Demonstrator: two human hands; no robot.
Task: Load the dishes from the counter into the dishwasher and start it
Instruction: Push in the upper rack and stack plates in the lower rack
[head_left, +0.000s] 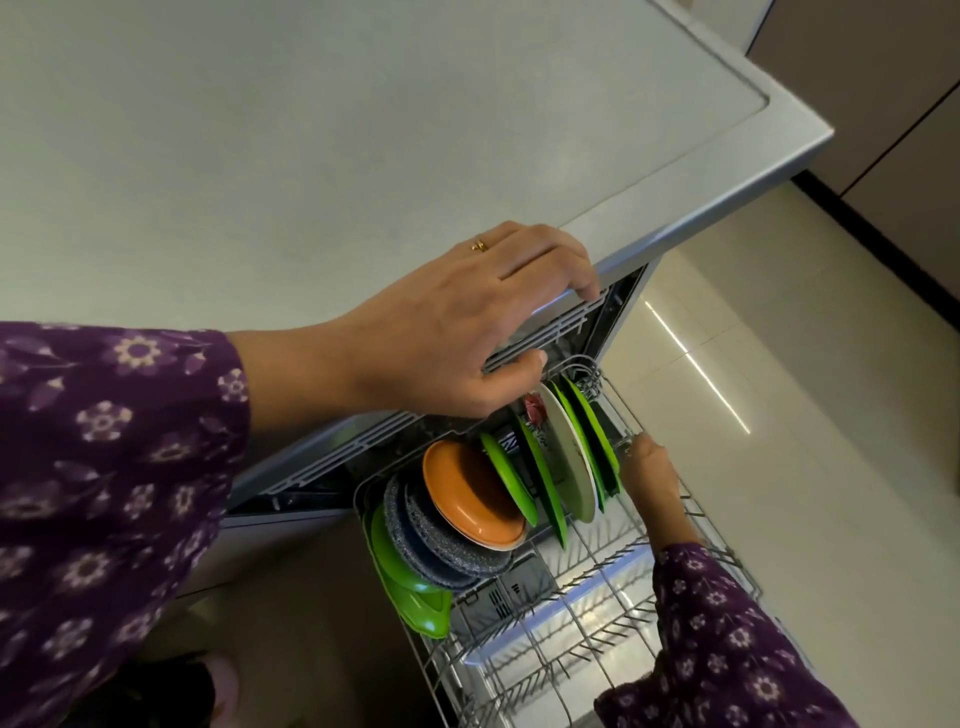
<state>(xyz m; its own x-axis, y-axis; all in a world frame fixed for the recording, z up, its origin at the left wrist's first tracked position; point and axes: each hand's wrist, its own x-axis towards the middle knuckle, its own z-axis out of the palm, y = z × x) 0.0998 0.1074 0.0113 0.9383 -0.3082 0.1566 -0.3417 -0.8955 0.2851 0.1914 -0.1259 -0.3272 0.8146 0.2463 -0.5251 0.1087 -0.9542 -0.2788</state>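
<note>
The dishwasher's lower wire rack (597, 613) is pulled out under the grey counter (311, 130). Upright in it stand green plates (545, 483), a cream plate (569, 452), an orange bowl (470, 493), grey speckled plates (441, 545) and a green dish (410, 587). My left hand (467, 322) grips the front edge of the counter above the dishwasher opening, fingers curled over it. My right hand (652, 478) reaches down to the rack's right side by the outermost green plate; its fingers touch the wire rim, and their grip is partly hidden.
The open dishwasher door (519, 670) lies under the rack. A cutlery basket (498, 597) sits in the rack's near part. Glossy cream floor tiles (779, 415) spread to the right, and dark cabinet fronts (883, 104) stand at the far right.
</note>
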